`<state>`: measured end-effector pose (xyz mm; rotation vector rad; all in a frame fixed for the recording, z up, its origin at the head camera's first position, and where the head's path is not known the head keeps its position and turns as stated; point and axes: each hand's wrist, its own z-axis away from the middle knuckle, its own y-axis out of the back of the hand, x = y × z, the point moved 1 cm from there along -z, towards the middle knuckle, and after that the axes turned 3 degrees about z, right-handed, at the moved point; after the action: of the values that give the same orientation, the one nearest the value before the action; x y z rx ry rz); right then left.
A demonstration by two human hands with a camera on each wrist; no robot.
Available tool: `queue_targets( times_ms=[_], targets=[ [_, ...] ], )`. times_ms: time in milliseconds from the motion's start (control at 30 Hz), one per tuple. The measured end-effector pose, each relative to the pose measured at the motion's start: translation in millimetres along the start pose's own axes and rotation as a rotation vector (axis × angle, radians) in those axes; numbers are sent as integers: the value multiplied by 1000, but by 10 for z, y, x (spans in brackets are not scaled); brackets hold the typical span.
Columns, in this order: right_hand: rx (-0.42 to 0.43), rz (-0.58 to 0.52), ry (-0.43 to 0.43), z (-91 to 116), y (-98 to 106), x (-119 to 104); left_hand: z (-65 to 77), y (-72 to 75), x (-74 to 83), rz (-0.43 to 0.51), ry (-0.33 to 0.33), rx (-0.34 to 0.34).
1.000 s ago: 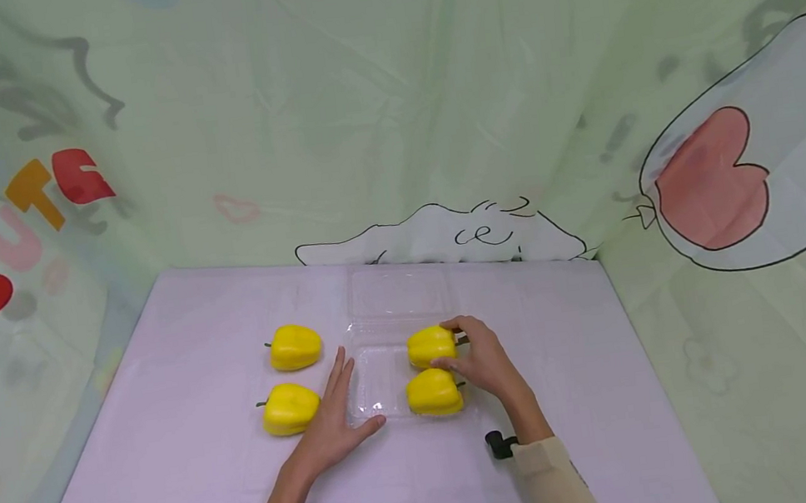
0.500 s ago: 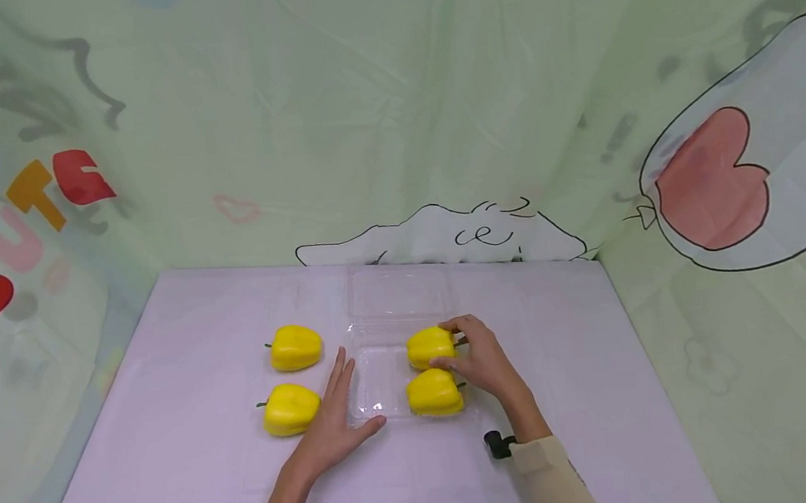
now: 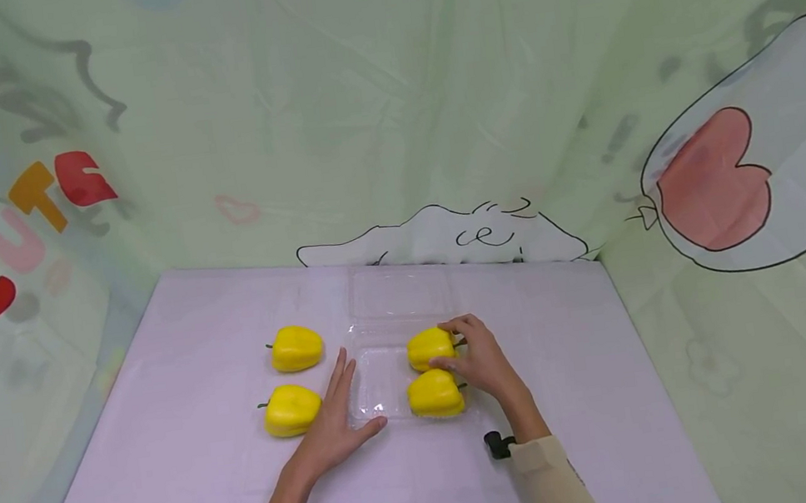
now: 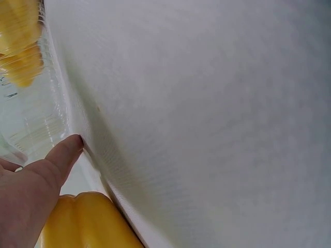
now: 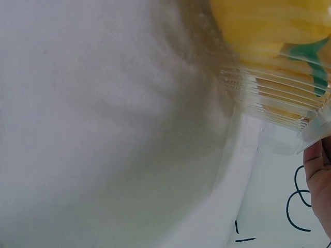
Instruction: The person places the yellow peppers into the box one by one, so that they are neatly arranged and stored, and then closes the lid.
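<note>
A clear plastic clamshell box lies with its lid folded back, away from the person. Side by side in its right half sit two yellow bell peppers, a rear one and a front one. My right hand grips the rear pepper between thumb and fingers at its stem end. In the right wrist view, the box's ribbed wall stands before the peppers. My left hand, fingers straight and thumb spread, rests along the box's left edge.
Left of the box, two more yellow bell peppers lie on the pale lilac cloth, a rear one and a front one close beside my left hand. Printed green curtains enclose the table at the back and sides.
</note>
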<state>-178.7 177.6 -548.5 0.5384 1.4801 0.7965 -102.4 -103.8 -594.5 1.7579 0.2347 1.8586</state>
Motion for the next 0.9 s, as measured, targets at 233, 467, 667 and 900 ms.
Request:
queue_targets(
  times_ms=[233,467,667,900],
  targets=[
    [-5,19,-3,-7,9,-24,-2,3,14,0,3,-7],
    [-17,26,-4,-21,3,-24,2,-2,-1,1,2,-5],
    [-18,45,-10,-15,-4,-25,5,-1,5,9,-1,-8],
    [-16,76,-4,36,-11,-58,-3,-11,-3,-2,0,-4]
  ],
)
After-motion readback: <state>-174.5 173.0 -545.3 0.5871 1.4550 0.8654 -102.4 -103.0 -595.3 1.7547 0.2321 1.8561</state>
